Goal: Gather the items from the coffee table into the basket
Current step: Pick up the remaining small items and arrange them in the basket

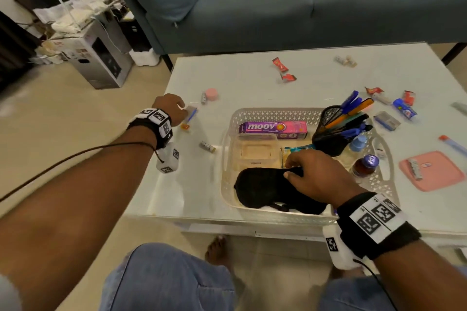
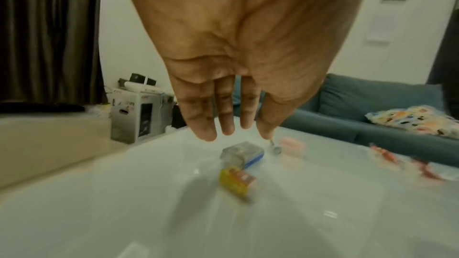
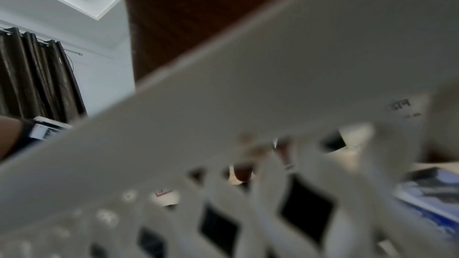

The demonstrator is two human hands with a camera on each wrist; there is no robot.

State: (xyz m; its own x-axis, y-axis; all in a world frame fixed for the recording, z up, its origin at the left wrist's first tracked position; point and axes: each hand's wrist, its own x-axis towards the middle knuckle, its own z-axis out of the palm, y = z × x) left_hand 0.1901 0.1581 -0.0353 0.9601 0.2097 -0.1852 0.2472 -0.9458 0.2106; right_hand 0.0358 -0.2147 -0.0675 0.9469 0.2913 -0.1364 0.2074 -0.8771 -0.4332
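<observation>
The left hand point(image 2: 238, 50), fingers straight and empty, is hovering over the small clear box point(image 2: 242, 154) at the basket's point(image 1: 267, 114) nine o'clock, so it should be pinching the box's long sides (right hand point(image 1: 316, 174) is gripping the black cloth point(image 1: 262, 188) inside).

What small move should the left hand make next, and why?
Probably lower the left hand and pinch the small clear box: its straight fingers hover just above it, holding nothing, and the box lies on the table, outside the basket.
</observation>
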